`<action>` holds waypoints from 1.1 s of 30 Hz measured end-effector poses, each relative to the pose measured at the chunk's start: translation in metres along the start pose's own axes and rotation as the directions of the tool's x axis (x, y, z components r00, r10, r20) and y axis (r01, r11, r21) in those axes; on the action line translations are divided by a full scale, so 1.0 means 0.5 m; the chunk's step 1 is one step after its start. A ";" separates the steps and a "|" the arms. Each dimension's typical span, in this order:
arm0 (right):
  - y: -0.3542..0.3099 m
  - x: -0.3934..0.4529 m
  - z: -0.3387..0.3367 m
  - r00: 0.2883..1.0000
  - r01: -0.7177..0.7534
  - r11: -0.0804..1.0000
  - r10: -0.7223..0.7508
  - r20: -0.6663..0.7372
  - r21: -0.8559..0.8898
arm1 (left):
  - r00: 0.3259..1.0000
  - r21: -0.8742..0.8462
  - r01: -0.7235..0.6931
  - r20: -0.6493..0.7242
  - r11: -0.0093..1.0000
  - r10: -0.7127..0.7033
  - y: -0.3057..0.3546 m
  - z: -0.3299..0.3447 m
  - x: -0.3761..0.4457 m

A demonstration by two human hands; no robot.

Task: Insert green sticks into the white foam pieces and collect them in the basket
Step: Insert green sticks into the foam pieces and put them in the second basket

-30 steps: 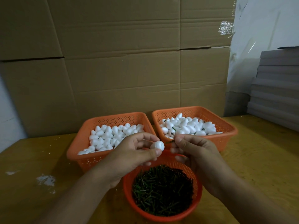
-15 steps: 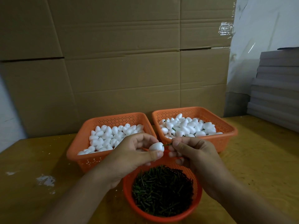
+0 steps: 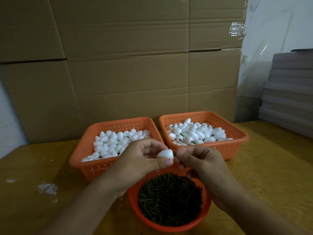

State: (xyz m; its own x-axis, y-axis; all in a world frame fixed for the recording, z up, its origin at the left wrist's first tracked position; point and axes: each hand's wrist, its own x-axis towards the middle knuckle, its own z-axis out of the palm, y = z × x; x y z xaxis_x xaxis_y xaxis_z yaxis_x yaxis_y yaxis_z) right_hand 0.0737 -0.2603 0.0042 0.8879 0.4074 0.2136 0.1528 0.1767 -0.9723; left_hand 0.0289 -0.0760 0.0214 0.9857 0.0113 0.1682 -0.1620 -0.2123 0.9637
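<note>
A: What is the setting?

B: A yellowish wooden table (image 3: 271, 175) with white smears at its left. Flattened cardboard sheets (image 3: 127, 65) stand behind it, and a stack of grey boards (image 3: 291, 92) sits at the right.

A: What is on the table?

B: 3 orange baskets. The left basket (image 3: 88, 155) holds plain white foam pieces (image 3: 115, 141). The right basket (image 3: 237, 133) holds foam pieces with green sticks showing among them (image 3: 194, 133). The round basket (image 3: 135, 206), nearest the camera, is full of loose green sticks (image 3: 169, 199).

A: And the fingers?

B: The left hand (image 3: 144, 160) pinches 1 foam piece (image 3: 165, 153) between thumb and curled fingers. The right hand (image 3: 201, 160) has its fingers curled with the tips pressed at the piece's right end; a trace of green shows there, too small to tell as a stick for sure.

A: The pose?

B: Both forearms reach in from the bottom edge, and the hands meet above the far rim of the round basket, in front of the gap between the 2 square baskets.
</note>
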 end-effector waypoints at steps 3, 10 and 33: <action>0.000 -0.002 0.002 1.000 0.014 1.000 -0.014 -0.004 -0.020 | 1.000 0.008 -0.009 -0.009 1.000 0.009 -0.001 -0.001 -0.001; 0.000 -0.006 0.005 0.999 0.038 0.996 -0.038 -0.005 -0.084 | 0.999 0.045 -0.023 -0.028 0.999 0.024 -0.003 -0.002 0.000; 0.001 -0.009 0.014 1.000 -0.001 0.975 0.001 0.000 -0.223 | 0.998 -0.086 -0.061 0.002 0.994 0.061 0.017 0.001 -0.008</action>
State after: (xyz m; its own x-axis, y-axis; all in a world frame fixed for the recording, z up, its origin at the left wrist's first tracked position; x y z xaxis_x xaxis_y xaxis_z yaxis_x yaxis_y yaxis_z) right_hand 0.0670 -0.2558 0.0034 0.8881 0.4077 0.2123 0.2446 -0.0279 -0.9692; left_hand 0.0237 -0.0781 0.0286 0.9740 -0.0036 0.2264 -0.2250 -0.1274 0.9660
